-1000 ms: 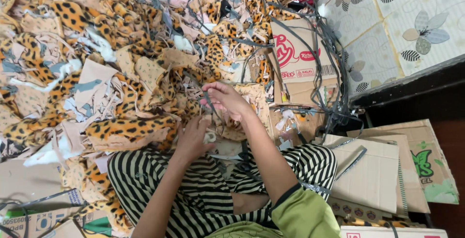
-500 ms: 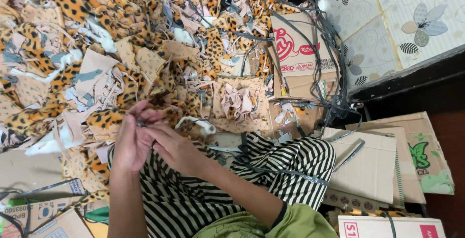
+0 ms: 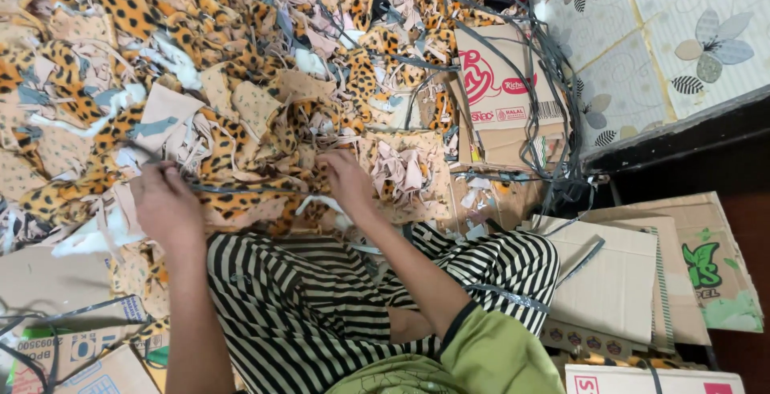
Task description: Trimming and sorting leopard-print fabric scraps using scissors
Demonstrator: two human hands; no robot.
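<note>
A thin grey strip [image 3: 249,190] is held taut, its long axis running left to right, pinched by the left hand [image 3: 164,201] and, seemingly, the right hand [image 3: 346,181], above the leopard-print fabric scraps [image 3: 241,105].

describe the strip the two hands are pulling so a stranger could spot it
Start at the heap of leopard-print fabric scraps above the striped lap. Between the left hand and right hand runs a thin grey strip, taut and near level, unlike the crumpled spotted pieces around it.
</note>
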